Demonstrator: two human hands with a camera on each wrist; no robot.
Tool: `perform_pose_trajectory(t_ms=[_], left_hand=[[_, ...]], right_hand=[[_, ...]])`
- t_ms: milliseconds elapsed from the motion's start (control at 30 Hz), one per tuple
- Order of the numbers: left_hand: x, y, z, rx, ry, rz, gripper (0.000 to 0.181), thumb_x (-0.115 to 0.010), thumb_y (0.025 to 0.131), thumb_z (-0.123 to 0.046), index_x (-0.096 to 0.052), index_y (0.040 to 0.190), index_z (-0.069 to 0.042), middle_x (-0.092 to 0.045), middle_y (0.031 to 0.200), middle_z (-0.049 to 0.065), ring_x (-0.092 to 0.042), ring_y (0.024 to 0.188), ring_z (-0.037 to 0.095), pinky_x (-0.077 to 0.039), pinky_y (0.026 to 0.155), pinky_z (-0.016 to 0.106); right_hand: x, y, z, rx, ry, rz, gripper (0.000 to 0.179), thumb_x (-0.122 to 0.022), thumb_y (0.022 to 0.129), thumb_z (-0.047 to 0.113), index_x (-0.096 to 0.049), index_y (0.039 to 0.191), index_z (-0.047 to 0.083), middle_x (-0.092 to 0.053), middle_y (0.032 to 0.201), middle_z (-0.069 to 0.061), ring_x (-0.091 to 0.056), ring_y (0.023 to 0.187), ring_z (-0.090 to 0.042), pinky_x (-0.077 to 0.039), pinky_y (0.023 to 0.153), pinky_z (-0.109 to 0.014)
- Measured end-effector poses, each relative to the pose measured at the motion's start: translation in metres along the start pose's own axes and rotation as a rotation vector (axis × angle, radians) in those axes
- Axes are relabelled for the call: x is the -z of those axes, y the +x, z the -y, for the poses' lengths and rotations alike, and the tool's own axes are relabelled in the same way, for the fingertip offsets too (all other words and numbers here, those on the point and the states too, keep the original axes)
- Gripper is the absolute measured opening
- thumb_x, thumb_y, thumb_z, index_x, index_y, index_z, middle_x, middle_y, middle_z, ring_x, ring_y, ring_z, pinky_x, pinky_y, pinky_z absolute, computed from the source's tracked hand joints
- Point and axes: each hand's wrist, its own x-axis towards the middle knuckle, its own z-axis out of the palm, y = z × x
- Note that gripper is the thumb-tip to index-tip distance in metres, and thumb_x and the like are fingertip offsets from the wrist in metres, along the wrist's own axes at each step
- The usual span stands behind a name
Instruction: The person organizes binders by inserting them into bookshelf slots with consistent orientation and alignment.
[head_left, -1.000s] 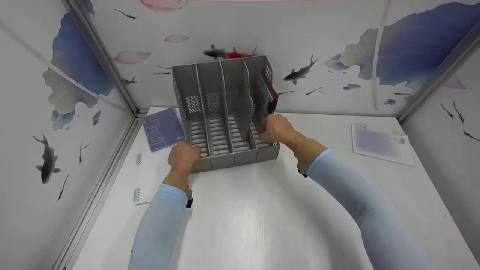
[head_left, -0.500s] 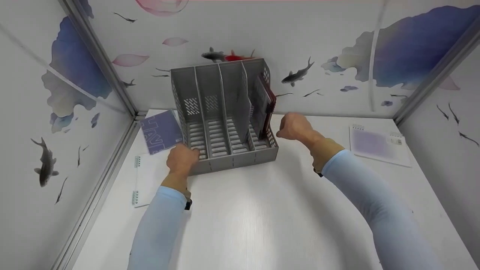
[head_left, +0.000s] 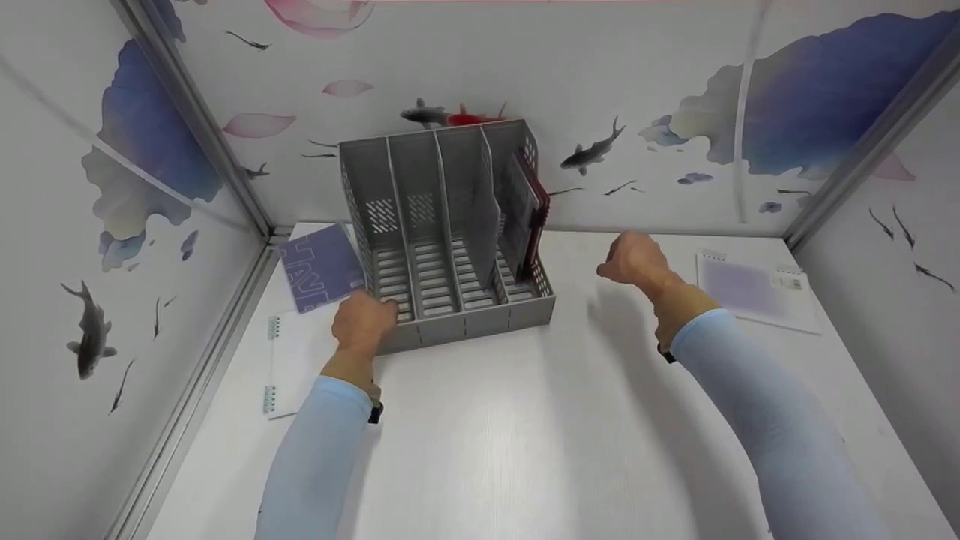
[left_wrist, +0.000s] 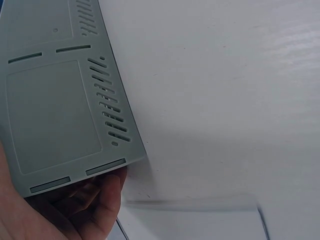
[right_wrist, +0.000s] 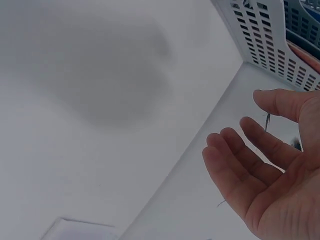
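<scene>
A grey file organizer (head_left: 465, 321) with upright dividers stands at the back of the table. My left hand (head_left: 363, 322) grips its front left corner; in the left wrist view the fingers (left_wrist: 104, 205) curl at the organizer's slotted edge. A dark red notebook (head_left: 539, 217) stands in the rightmost compartment, with a greyish one leaning beside it. Another thin grey notebook (head_left: 487, 236) is upright in the compartment to the left. My right hand (head_left: 636, 261) hovers right of the organizer, holding nothing, its fingers relaxed and apart in the right wrist view.
On the left lie a blue-purple notebook (head_left: 319, 268), partly behind the organizer, and a white spiral notebook (head_left: 296, 360) partly under the left arm. A spiral notebook with a pale purple cover (head_left: 750, 291) lies at the right. Printed walls enclose the white table (head_left: 480, 450).
My right hand has left the rightmost compartment and moved right, away from the organizer. The left hand keeps its grip at the corner, and the organizer has stayed in place.
</scene>
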Motion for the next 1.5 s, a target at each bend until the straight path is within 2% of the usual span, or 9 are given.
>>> perform_pose_trajectory(t_ms=[300,433,533,733,867,967,1033,1233,1500], left_hand=[[-0.002,-0.003,0.001,-0.009,-0.015,-0.029,0.041,-0.058,0.102,-0.037,-0.079,0.101,-0.003,-0.082,0.104,0.019,-0.07,0.083,0.028,-0.054,0.066,0.044],[-0.001,-0.002,0.0,-0.003,-0.02,-0.035,0.041,-0.058,0.101,-0.037,-0.079,0.103,-0.003,-0.082,0.107,0.02,-0.073,0.087,0.03,-0.055,0.068,0.046],[-0.001,-0.001,0.001,0.008,-0.017,-0.022,0.042,-0.057,0.102,-0.038,-0.079,0.106,-0.003,-0.082,0.109,0.019,-0.073,0.09,0.031,-0.056,0.069,0.046],[-0.002,-0.001,0.001,0.008,-0.011,-0.02,0.043,-0.058,0.103,-0.039,-0.08,0.108,-0.002,-0.082,0.111,0.02,-0.073,0.09,0.031,-0.056,0.071,0.046],[-0.001,-0.002,-0.001,0.013,-0.018,-0.022,0.044,-0.059,0.102,-0.04,-0.079,0.112,-0.002,-0.082,0.114,0.021,-0.075,0.096,0.033,-0.057,0.074,0.048],[0.0,-0.002,-0.001,0.012,-0.025,-0.019,0.046,-0.058,0.102,-0.039,-0.078,0.117,-0.001,-0.082,0.119,0.022,-0.077,0.101,0.036,-0.059,0.078,0.05],[0.001,-0.002,-0.001,0.008,-0.028,-0.02,0.046,-0.058,0.102,-0.039,-0.078,0.119,0.0,-0.081,0.12,0.022,-0.077,0.104,0.037,-0.06,0.081,0.052],[0.0,-0.001,-0.001,-0.007,-0.009,-0.015,0.045,-0.057,0.104,-0.039,-0.079,0.113,-0.001,-0.082,0.113,0.021,-0.078,0.098,0.037,-0.062,0.079,0.053],[-0.001,0.002,0.0,0.014,-0.005,-0.003,0.047,-0.059,0.105,-0.041,-0.08,0.117,-0.001,-0.083,0.114,0.019,-0.078,0.098,0.035,-0.06,0.075,0.048]], right_hand=[[-0.001,-0.006,-0.048,-0.032,-0.054,0.011,0.046,-0.067,0.1,0.026,-0.078,0.124,-0.011,-0.077,0.131,-0.033,-0.075,0.12,-0.053,-0.061,0.102,-0.064],[-0.003,-0.009,-0.07,-0.025,-0.065,-0.035,0.04,-0.068,0.098,0.024,-0.081,0.111,-0.012,-0.081,0.117,-0.033,-0.077,0.097,-0.048,-0.063,0.088,-0.061],[-0.006,-0.011,-0.086,-0.04,-0.079,-0.061,0.04,-0.068,0.097,0.024,-0.078,0.106,-0.014,-0.08,0.103,-0.032,-0.068,0.079,-0.036,-0.06,0.075,-0.055],[-0.014,-0.015,-0.114,-0.103,-0.123,-0.067,0.041,-0.065,0.098,0.021,-0.071,0.111,-0.018,-0.071,0.091,-0.027,-0.059,0.074,-0.033,-0.055,0.065,-0.048],[-0.019,-0.018,-0.13,-0.15,-0.124,-0.084,0.039,-0.06,0.102,0.014,-0.067,0.12,-0.021,-0.065,0.105,-0.036,-0.063,0.089,-0.046,-0.059,0.078,-0.058],[-0.024,-0.021,-0.14,-0.166,-0.128,-0.103,0.041,-0.055,0.104,0.008,-0.06,0.129,-0.024,-0.058,0.117,-0.044,-0.061,0.106,-0.059,-0.056,0.094,-0.07],[-0.027,-0.023,-0.145,-0.175,-0.136,-0.106,0.042,-0.052,0.105,0.007,-0.057,0.131,-0.025,-0.056,0.12,-0.046,-0.057,0.112,-0.062,-0.054,0.098,-0.074],[-0.036,-0.03,-0.158,-0.199,-0.145,-0.035,0.044,-0.047,0.107,0.011,-0.055,0.132,-0.025,-0.055,0.125,-0.049,-0.053,0.115,-0.065,-0.053,0.099,-0.076],[-0.042,-0.032,-0.161,-0.158,-0.153,0.02,0.042,-0.046,0.107,0.008,-0.058,0.129,-0.025,-0.066,0.122,-0.047,-0.066,0.105,-0.059,-0.055,0.101,-0.074]])
